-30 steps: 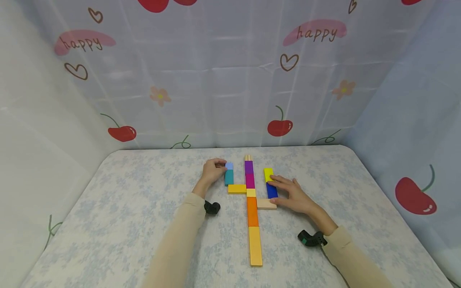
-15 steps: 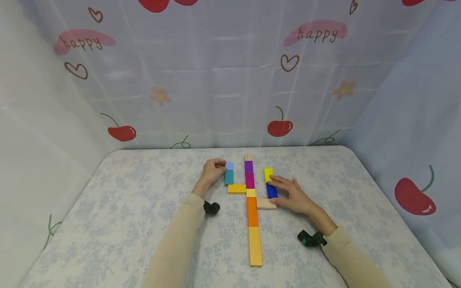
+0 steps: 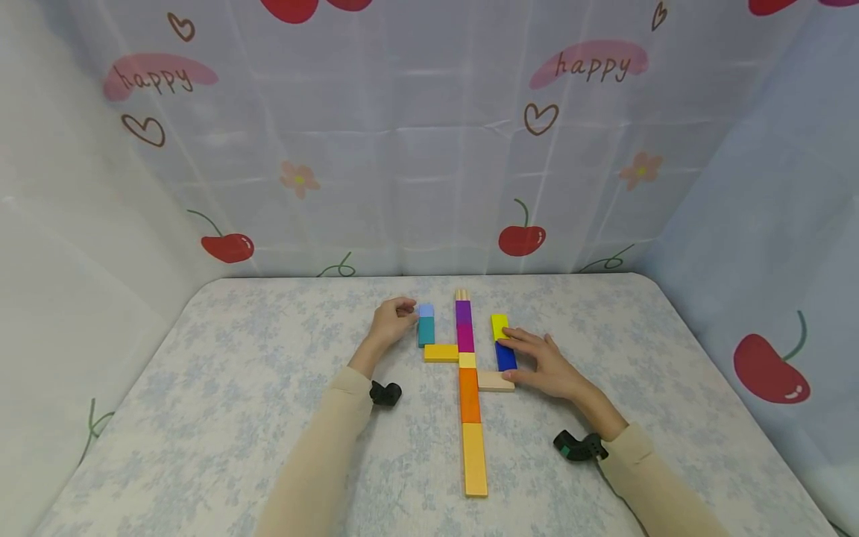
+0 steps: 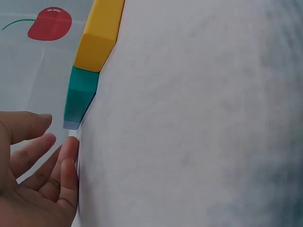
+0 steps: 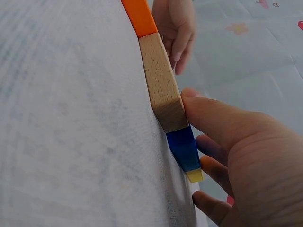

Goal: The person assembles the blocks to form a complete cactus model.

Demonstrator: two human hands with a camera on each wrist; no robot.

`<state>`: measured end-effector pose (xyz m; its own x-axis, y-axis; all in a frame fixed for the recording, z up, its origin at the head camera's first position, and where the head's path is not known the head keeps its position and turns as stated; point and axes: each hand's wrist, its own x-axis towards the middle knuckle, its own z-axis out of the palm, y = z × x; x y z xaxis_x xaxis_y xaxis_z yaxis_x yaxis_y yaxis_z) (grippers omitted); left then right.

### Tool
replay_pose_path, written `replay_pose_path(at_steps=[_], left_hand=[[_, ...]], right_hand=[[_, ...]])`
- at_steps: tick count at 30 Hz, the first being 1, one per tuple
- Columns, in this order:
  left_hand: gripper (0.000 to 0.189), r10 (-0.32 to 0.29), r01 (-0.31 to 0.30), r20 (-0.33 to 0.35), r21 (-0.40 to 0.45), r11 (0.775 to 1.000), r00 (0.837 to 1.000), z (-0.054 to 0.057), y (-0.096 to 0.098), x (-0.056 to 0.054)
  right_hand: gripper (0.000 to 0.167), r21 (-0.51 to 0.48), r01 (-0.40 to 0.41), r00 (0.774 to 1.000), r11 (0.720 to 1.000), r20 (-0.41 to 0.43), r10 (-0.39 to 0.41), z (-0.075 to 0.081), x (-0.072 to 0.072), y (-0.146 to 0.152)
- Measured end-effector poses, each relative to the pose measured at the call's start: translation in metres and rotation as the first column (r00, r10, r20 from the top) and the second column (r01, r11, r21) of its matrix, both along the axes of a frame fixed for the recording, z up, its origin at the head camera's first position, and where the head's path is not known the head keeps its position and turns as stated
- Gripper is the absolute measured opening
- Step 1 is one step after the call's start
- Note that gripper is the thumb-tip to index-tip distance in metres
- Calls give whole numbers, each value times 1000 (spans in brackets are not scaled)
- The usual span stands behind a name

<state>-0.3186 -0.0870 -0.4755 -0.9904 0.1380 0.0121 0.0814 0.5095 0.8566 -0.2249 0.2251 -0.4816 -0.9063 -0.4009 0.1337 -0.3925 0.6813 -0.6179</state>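
Observation:
My left hand (image 3: pixel 392 319) is just left of a light blue block (image 3: pixel 426 310), a small gap between them, and holds nothing. In the left wrist view its fingers are loosely bent, thumb apart. Below the light blue block lies a teal block (image 3: pixel 426 332), then a yellow-orange block (image 3: pixel 441 353) reaching to the central column. My right hand (image 3: pixel 550 371) rests its thumb on a plain wooden block (image 5: pixel 161 75). Its other fingers, fairly straight, lie along the side of a dark blue block (image 3: pixel 506 357) and a yellow block (image 3: pixel 499 325).
The central column runs from thin sticks (image 3: pixel 462 294) through a purple block (image 3: pixel 464 312), a magenta block (image 3: pixel 465 337), a pale yellow block (image 3: pixel 467 360) and an orange block (image 3: pixel 470 395) to a long light-orange block (image 3: pixel 474 460). All lie flat on the patterned tabletop (image 3: pixel 221 418).
My left hand has let go of the light blue block and drawn slightly left. The right hand and the blocks have stayed in place.

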Motion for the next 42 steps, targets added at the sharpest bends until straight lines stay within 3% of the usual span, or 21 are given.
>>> replay_pose_path(at_steps=[7, 13, 17, 21, 25, 28, 32, 36, 42], left_hand=[[38, 22, -22, -8, -39, 999, 1000, 7, -12, 21], [39, 1, -8, -82, -92, 996, 997, 19, -20, 37], [40, -16, -8, -138, -174, 985, 990, 26, -29, 48], [46, -53, -11, -180, -336, 942, 982, 31, -44, 57], [58, -94, -20, -201, -499, 866, 975, 34, -62, 66], [65, -99, -44, -212, -579, 814, 972, 33, -74, 69], [71, -84, -74, -216, -634, 770, 973, 30, -84, 72], [76, -55, -100, -209, -663, 742, 976, 29, -89, 74], [81, -29, -107, -185, -679, 726, 982, 28, -92, 76]], right_hand=[[60, 13, -1, 1000, 1000, -13, 1, 1, 1, 2], [63, 32, 8, 1000, 999, -25, -7, 1, 2, 6], [65, 62, 13, 999, 998, -47, -10, 6, 1, 8], [66, 86, 74, 990, 994, -123, -63, 17, 2, 15], [69, 133, 169, 964, 976, -227, -136, 29, 1, 24], [77, 212, 238, 946, 948, -273, -176, 34, -3, 31], [87, 308, 301, 937, 903, -270, -221, 40, -8, 40], [91, 370, 324, 938, 870, -242, -247, 44, -12, 49], [91, 435, 330, 942, 838, -209, -262, 48, -14, 54]])
